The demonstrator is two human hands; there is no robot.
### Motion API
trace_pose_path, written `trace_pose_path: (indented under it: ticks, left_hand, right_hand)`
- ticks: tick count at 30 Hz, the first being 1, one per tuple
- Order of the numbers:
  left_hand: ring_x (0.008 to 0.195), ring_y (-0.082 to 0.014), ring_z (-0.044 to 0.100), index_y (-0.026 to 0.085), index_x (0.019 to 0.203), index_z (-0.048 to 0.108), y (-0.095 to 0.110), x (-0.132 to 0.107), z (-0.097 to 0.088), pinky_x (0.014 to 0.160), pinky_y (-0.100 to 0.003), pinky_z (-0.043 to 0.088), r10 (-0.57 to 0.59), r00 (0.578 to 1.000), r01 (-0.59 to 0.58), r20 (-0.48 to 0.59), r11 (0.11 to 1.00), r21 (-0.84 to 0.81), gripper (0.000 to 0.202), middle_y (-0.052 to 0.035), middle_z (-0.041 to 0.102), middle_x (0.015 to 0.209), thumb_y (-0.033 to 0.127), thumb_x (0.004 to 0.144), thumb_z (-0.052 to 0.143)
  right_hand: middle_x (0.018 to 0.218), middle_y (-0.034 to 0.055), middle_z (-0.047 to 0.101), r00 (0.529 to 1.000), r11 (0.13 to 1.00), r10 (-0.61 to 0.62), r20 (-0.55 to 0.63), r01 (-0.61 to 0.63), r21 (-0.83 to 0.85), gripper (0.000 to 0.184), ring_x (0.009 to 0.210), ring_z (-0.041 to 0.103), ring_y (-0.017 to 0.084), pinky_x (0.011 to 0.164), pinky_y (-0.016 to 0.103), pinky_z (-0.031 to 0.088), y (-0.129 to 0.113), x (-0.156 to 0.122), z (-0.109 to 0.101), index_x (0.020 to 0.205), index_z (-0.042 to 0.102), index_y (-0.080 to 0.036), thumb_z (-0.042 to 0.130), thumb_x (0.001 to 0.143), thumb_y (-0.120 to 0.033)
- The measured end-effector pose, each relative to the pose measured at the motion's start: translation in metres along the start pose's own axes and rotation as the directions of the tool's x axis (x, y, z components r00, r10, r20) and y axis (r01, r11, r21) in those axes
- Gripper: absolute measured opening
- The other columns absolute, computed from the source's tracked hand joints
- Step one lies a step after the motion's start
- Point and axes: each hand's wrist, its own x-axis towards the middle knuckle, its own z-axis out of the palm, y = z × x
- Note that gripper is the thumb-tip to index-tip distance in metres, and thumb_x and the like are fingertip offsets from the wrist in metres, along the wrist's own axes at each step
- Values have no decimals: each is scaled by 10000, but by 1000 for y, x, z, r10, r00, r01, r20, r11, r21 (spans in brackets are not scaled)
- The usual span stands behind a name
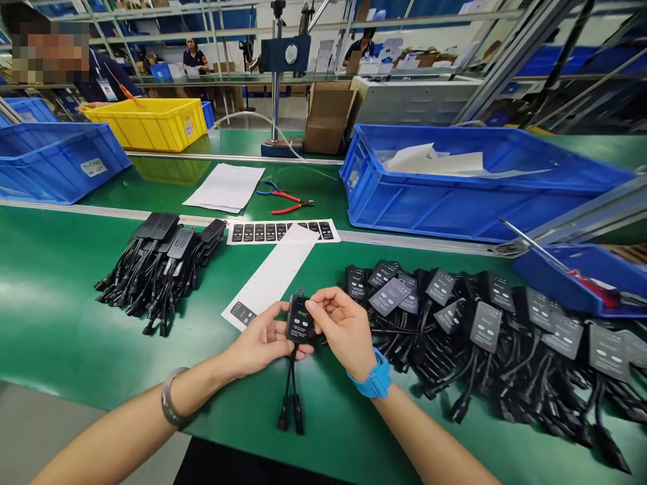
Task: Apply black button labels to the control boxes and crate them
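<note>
A small black control box with a printed face and two short connector cables hangs upright over the green bench. My left hand is closed around its left side and lower edge. At the upper right corner of the box, my right hand is closed, thumb on the printed face and fingers curled beside it. Just behind the hands lies a white label sheet with one black label at its near end. Its far end overlaps another sheet of black labels.
On the left sits a pile of black boxes with cables; a larger heap of labelled ones spreads rightward. Pliers and white papers lie behind. Blue bins, a yellow bin and a screwdriver surround the bench.
</note>
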Motion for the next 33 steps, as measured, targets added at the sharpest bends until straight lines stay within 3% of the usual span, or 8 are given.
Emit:
trace_pose_path:
  ticks: [7, 14, 25, 28, 33]
  left_hand:
    - [929, -259, 717, 203, 1155, 469, 0, 0, 0, 847, -383, 548, -19, 1000, 20, 9, 999, -31, 539, -100, 716, 1013, 270, 739, 804]
    - [840, -218, 724, 190, 1164, 455, 3, 0, 4, 778, -318, 552, -20, 1000, 20, 5, 999, 39, 517, -104, 723, 968, 369, 788, 761]
    - [907, -246, 718, 192, 1150, 455, -1, -1, 3, 825, -361, 558, 7, 1000, -9, 21, 998, 66, 470, -106, 708, 989, 370, 817, 734]
    - [892, -242, 721, 200, 1128, 448, -2, -1, 3, 825, -367, 558, 6, 1000, -7, 19, 998, 64, 467, -87, 713, 936, 369, 807, 743]
    - [842, -262, 730, 200, 1071, 458, -1, -1, 0, 785, -382, 559, -31, 999, 31, 8, 999, 16, 438, -71, 718, 876, 332, 779, 756]
  right_hand:
    - [618, -40, 545, 999, 999, 40, 12, -40, -8, 257, 442, 478, 75, 393, 195, 475, -1, -1, 1, 760, 599, -187, 745, 744, -398]
    - [604, -41, 547, 1000, 1000, 22, -11, -23, -17, 218, 449, 487, 78, 395, 193, 471, 0, -2, 2, 747, 588, -187, 731, 747, -351]
    - [598, -47, 531, 999, 999, 10, -45, -12, -53, 205, 459, 478, 83, 406, 201, 434, 3, -3, 3, 735, 571, -194, 716, 753, -338]
    - [601, -62, 517, 998, 997, -7, -62, 3, -78, 197, 478, 481, 89, 424, 198, 429, 5, -3, 2, 861, 580, -199, 710, 757, -305]
    - [722, -51, 494, 1000, 986, -15, -10, 13, -168, 362, 563, 500, 107, 452, 206, 455, 10, -3, 0, 1103, 547, -224, 693, 782, -305]
